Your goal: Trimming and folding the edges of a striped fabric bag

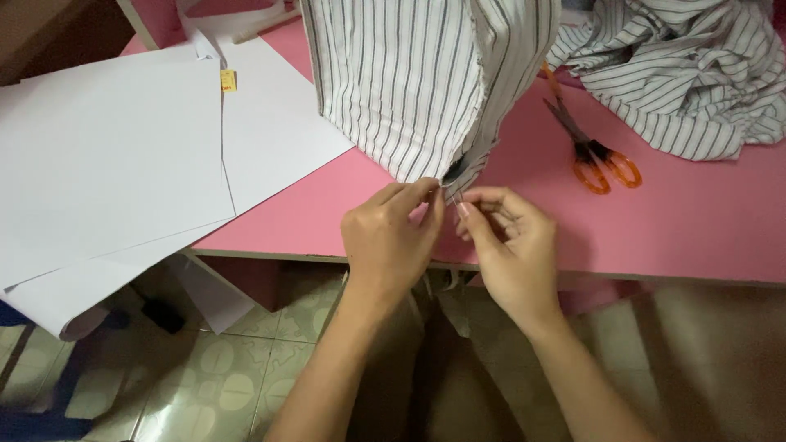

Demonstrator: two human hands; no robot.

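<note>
Our left hand [391,237] has thumb and forefinger pinched shut on the bottom corner of the striped cloth piece [417,82], fingertips right at the hem's lowest point. Our right hand [508,241] mirrors it: thumb and forefinger closed on the same corner from the other side, remaining fingers curled loosely. The two sets of fingertips nearly touch, with the cloth's tip between them. Whether something thin, like a thread or pin, is also held there, we cannot tell; too small.

The cloth piece is white with dark narrow stripes. It rises up and away from our fingers, toward the top of the frame, its upper end out of view, its lower edge tapering down to the pinched corner just above the front edge of the pink table [679,229].

Further out: orange-handled scissors [594,155] lie on the table to the right of our hands, well apart from them, blades pointing up-left. Beyond them, a crumpled heap of striped fabric [688,74] sits at the top right. To the left, large white paper sheets [115,155] overlap and overhang the table edge. Tiled floor [221,376] below.
</note>
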